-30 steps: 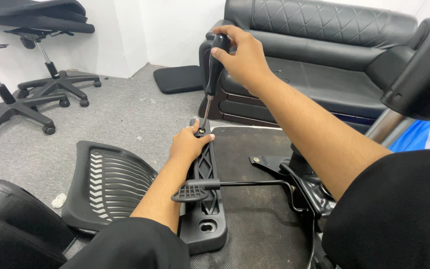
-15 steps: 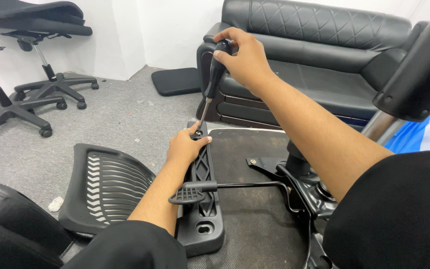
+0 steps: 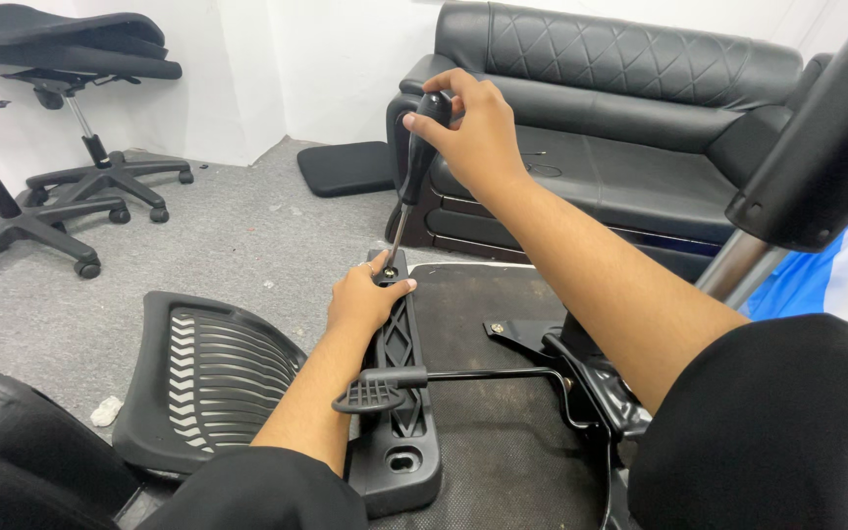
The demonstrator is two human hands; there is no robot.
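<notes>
A person's right hand (image 3: 478, 123) grips a black-handled screwdriver (image 3: 416, 162) upright, tip at the far end of a stiff plastic armrest bracket (image 3: 399, 393) on the upturned seat's (image 3: 503, 442) left edge. Left hand (image 3: 363, 299) presses it steady; it looks light, rigid.
</notes>
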